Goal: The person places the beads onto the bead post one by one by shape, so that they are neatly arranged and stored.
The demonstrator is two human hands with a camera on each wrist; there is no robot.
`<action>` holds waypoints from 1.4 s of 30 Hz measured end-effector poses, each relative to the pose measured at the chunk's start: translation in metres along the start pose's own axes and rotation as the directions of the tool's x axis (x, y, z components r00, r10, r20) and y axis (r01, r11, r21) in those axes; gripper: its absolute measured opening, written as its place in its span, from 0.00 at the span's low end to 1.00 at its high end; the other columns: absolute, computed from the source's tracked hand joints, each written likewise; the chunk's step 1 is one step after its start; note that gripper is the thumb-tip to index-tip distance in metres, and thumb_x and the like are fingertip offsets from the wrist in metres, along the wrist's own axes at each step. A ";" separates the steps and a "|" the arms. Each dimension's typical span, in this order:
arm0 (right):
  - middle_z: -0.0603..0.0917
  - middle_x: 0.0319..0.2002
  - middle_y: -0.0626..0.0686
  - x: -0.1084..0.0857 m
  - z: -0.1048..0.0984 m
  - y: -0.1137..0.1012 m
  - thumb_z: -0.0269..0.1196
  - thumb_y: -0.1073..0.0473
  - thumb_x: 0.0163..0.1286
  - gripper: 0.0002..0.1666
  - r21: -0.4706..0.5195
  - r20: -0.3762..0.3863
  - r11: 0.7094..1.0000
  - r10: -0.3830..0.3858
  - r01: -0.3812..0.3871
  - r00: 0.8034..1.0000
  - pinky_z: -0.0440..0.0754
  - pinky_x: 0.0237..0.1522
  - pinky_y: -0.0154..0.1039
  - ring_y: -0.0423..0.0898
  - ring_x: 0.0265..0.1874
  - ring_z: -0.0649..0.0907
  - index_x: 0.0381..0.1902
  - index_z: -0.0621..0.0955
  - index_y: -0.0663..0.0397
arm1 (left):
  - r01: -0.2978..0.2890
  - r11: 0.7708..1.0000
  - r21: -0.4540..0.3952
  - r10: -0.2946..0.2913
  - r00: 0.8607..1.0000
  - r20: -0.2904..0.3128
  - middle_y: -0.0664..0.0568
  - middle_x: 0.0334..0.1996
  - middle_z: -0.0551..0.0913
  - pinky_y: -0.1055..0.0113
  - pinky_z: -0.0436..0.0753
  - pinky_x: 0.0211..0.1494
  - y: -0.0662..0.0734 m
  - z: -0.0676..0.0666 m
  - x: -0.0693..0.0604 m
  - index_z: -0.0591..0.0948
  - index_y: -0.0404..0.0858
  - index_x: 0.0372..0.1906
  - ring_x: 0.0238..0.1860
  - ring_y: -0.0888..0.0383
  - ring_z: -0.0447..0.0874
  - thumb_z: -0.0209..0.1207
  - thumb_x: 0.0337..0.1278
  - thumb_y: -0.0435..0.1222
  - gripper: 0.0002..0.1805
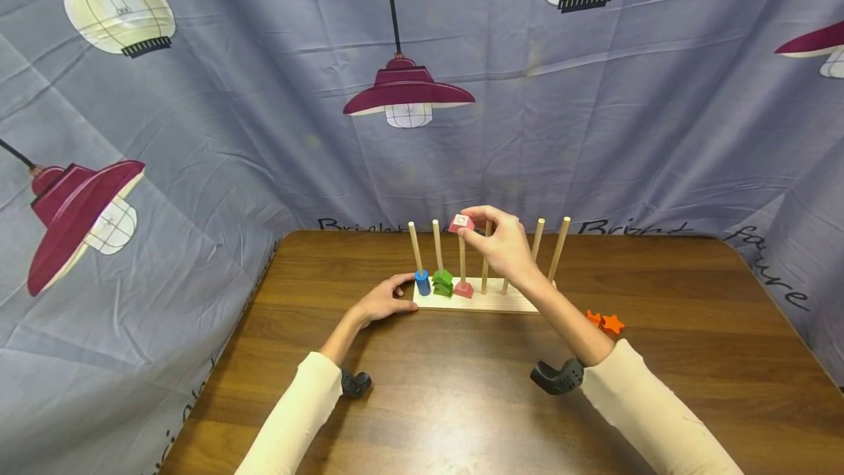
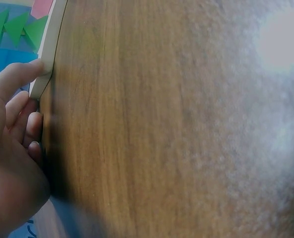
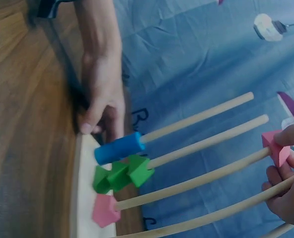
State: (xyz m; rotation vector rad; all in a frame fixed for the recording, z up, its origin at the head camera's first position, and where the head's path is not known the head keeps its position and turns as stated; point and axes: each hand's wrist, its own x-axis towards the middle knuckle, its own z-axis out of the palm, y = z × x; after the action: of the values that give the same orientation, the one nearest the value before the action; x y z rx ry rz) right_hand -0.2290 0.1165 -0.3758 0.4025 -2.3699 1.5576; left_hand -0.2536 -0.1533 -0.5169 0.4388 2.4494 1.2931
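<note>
A pale wooden peg board (image 1: 494,304) lies on the table with a row of upright pegs. My left hand (image 1: 382,301) holds its left end, thumb at the front corner and fingers around the side. My right hand (image 1: 504,244) pinches a pink block (image 3: 273,144) with a hole in its face at the top of the third peg from the left. Another pink block (image 3: 106,210) sits at that peg's base. Blue cylinder pieces (image 1: 423,284) stand on the first peg, and stacked green blocks (image 3: 118,174), turned at differing angles, on the second.
Orange star pieces (image 1: 612,324) lie on the wooden table (image 1: 448,402) to the right of the board. Bare pegs (image 1: 560,248) rise at the board's right, beside the right hand. A grey-blue printed curtain (image 1: 501,130) hangs behind the table.
</note>
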 end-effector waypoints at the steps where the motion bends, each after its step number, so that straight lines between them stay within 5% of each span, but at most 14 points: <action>1: 0.86 0.39 0.54 -0.001 0.001 0.002 0.72 0.63 0.62 0.18 -0.001 -0.005 1.000 0.004 -0.004 1.000 0.69 0.29 0.36 0.46 0.27 0.73 0.51 0.85 0.59 | -0.004 1.000 0.003 0.004 1.000 -0.001 0.47 0.46 0.72 0.62 0.67 0.47 0.000 0.000 0.000 0.70 0.36 0.72 0.46 0.53 0.67 0.70 0.55 0.36 0.39; 13: 0.84 0.41 0.55 -0.016 0.021 0.031 0.74 0.59 0.61 0.17 0.130 -0.048 0.987 0.106 -0.099 0.993 0.75 0.41 0.40 0.48 0.40 0.81 0.46 0.82 0.60 | -0.008 1.000 -0.003 0.008 1.000 0.003 0.47 0.48 0.72 0.61 0.67 0.47 -0.003 -0.003 0.000 0.70 0.38 0.72 0.46 0.52 0.66 0.70 0.56 0.36 0.38; 28: 0.81 0.35 0.55 -0.048 0.053 0.100 0.73 0.65 0.58 0.17 0.030 0.026 0.948 0.317 -0.318 0.948 0.71 0.34 0.40 0.48 0.33 0.75 0.46 0.83 0.60 | -0.018 1.000 -0.011 0.018 1.000 -0.009 0.45 0.50 0.73 0.60 0.66 0.47 -0.001 -0.003 0.001 0.70 0.37 0.72 0.47 0.50 0.67 0.70 0.56 0.35 0.38; 35: 0.85 0.44 0.62 -0.055 0.057 0.111 0.68 0.70 0.58 0.19 0.008 0.028 0.958 0.288 -0.288 0.957 0.78 0.49 0.47 0.56 0.44 0.83 0.49 0.81 0.65 | -0.022 1.000 -0.011 0.022 1.000 -0.011 0.43 0.53 0.73 0.60 0.66 0.47 -0.001 -0.001 0.001 0.69 0.37 0.72 0.47 0.49 0.67 0.70 0.56 0.35 0.38; 42: 0.74 0.61 0.72 -0.074 0.036 0.106 0.66 0.72 0.64 0.31 0.129 0.092 0.954 0.260 -0.270 0.961 0.69 0.64 0.50 0.66 0.62 0.73 0.64 0.70 0.76 | -0.014 1.000 0.007 0.014 1.000 0.004 0.47 0.50 0.72 0.61 0.67 0.47 -0.002 -0.001 0.000 0.69 0.39 0.72 0.46 0.52 0.66 0.69 0.57 0.37 0.38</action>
State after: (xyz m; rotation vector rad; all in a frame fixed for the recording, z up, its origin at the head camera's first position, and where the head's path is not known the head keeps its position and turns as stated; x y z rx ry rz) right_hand -0.2034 0.1293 -0.5071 0.1772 -2.4607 1.8666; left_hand -0.2546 -0.1549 -0.5183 0.4613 2.4529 1.2879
